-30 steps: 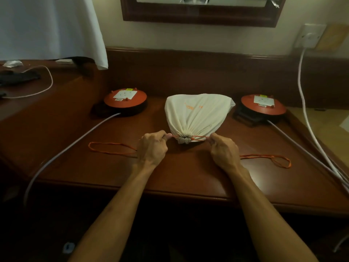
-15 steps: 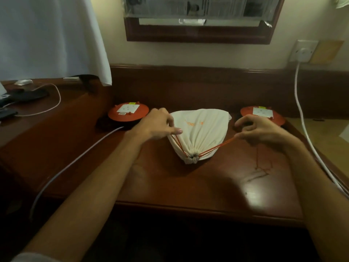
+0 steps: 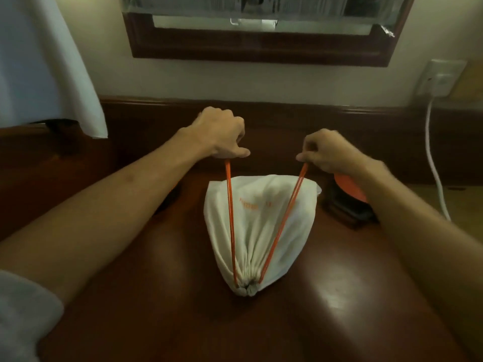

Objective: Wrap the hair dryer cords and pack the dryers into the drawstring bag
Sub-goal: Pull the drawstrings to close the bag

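A white drawstring bag [image 3: 261, 220] lies full on the dark wooden table [image 3: 339, 309], its gathered mouth pointing toward me. Two orange drawstrings run taut from the mouth across the bag's top. My left hand [image 3: 222, 134] pinches the left drawstring [image 3: 230, 218] beyond the bag's far left corner. My right hand [image 3: 326, 150] pinches the right drawstring [image 3: 282, 226] beyond the far right corner. The hair dryers are hidden inside the bag.
An orange-topped round device [image 3: 350, 189] on a dark base sits right of the bag, partly behind my right arm. A white cable [image 3: 433, 165] hangs from a wall socket [image 3: 441, 79]. A framed mirror [image 3: 261, 30] hangs above, white cloth [image 3: 44, 61] at left.
Both hands have moved away from me past the bag, drawing the orange strings tight lengthwise over it. The camera has moved closer and tilted up.
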Demonstrator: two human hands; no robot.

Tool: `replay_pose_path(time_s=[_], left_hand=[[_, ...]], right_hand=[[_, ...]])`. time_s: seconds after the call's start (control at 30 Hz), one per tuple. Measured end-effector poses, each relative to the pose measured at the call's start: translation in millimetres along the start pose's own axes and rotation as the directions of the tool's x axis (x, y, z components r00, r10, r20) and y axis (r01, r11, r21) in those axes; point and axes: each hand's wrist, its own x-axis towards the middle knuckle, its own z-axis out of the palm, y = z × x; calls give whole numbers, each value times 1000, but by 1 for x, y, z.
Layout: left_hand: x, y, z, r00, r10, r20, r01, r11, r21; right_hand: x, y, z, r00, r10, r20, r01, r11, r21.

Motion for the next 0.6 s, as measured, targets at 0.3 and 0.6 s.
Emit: replay_pose_path(time_s=[0.3,0.6], left_hand=[[36,43,104,999,46,-8,-46,960,-276],[-80,87,128,925,-362,118,363,747,-557]], right_hand=[[39,4,97,960,-175,-217,128,968,-214],[-63,-8,153,991,90,-99,-83,994,70]])
